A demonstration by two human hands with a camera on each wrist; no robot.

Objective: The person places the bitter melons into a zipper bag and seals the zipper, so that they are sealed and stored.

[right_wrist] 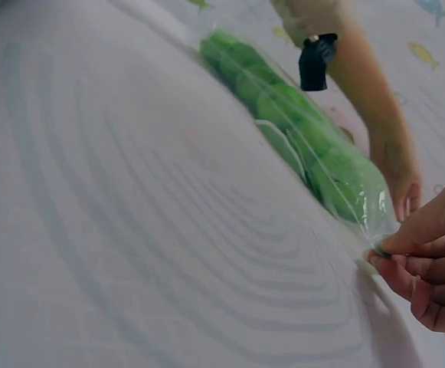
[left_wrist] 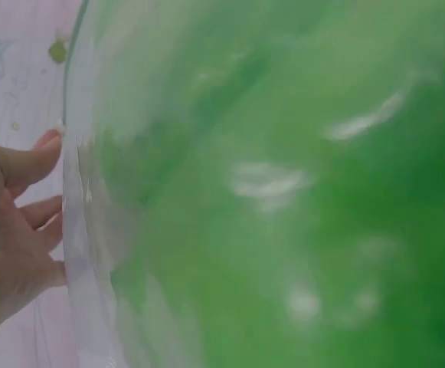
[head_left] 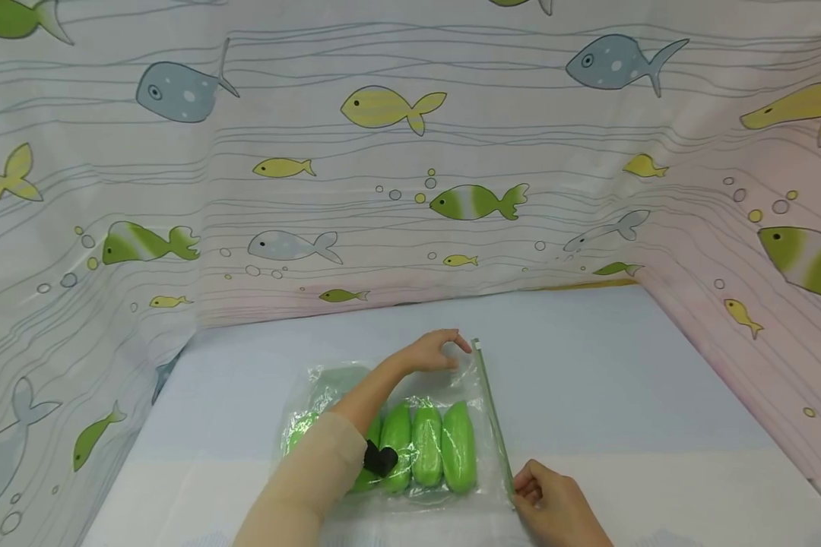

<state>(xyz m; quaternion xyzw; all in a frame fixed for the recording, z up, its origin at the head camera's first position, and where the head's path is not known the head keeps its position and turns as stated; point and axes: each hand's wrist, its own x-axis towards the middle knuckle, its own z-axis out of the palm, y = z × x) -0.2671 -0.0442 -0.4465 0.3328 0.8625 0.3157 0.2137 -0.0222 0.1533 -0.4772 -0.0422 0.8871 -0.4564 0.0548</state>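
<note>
Sleeve [head_left: 315, 463] obscures some bagged vegetables [head_left: 458, 448], fish-print curtain [head_left: 383, 235] behind; left hand [head_left: 432, 352] has fingers apart, right hand [head_left: 554, 501] pinches green strip [head_left: 494, 419].

**Bare left hand [head_left: 434, 353] spread, bare right hand [head_left: 554, 501] pinching**

The left arm [head_left: 372, 391], in a beige fabric sleeve [head_left: 304, 482] ending at the forearm, slants forward and rightward. Its wrist [head_left: 404, 360] bends right, thumb and fingers parted. Nearer the body, the right hand presses its thumb [right_wrist: 429, 222] against the forefinger, its other fingers curled inward.

Right hand [right_wrist: 435, 267] pinches bag [right_wrist: 320, 149]; green vegetables [right_wrist: 279, 100] inside.
</note>
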